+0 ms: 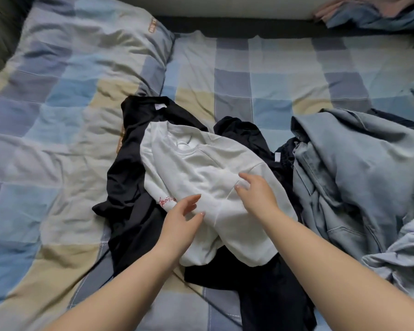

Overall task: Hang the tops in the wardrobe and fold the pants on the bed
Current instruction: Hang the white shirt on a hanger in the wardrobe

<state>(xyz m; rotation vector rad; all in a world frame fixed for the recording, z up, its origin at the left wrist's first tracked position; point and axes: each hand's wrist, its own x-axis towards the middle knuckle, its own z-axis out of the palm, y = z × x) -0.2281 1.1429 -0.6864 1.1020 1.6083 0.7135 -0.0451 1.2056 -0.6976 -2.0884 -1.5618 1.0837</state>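
A white top (201,168) with red script near its hem lies crumpled in the middle of the bed, on top of a black top (134,163). More black clothing (261,290) spreads below and to the right of it. My left hand (182,220) hovers over the white top's lower left part, fingers apart. My right hand (256,194) is over its right side, fingers spread, holding nothing. A heap of grey-blue clothes (356,177) lies to the right.
The bed (261,75) has a checked blue, grey and beige sheet. A matching quilt (46,111) is bunched along the left. Pink and blue fabric (380,13) lies at the far right corner by the wall.
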